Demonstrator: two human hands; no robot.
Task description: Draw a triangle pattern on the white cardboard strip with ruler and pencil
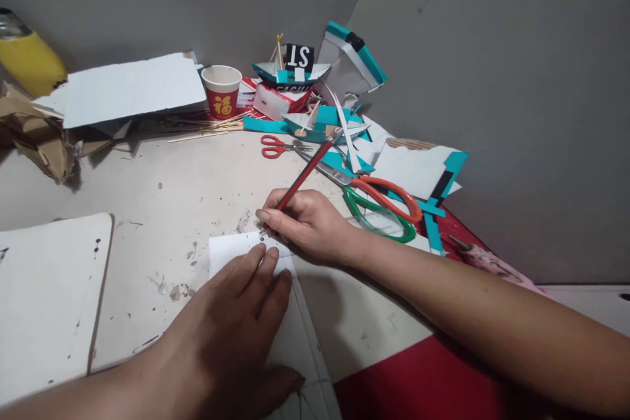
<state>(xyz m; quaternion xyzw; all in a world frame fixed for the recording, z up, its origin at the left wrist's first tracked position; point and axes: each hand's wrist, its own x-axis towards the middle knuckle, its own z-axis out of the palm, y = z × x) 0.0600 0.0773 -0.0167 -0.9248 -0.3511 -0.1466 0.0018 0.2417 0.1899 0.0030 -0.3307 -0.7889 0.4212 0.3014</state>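
My right hand (310, 223) is closed around a red and black pencil (306, 174), its lower end at the top edge of a white card (224, 252). Small dark marks show on the card beside the pencil tip. My left hand (231, 315) lies flat across the card with its fingers stretched out and the thumb apart, covering much of it. Ruled lines show on the card's lower right part. Just beyond my right wrist lie large scissors (378, 193) with orange and green handles.
Small red scissors (273, 146), a model boat (295, 75), a second boat (319, 121) and a red paper cup (221, 92) stand toward the wall. White card sheets (135, 92) and brown cardboard (39, 134) lie at the left. A white board (49, 302) sits near my left arm.
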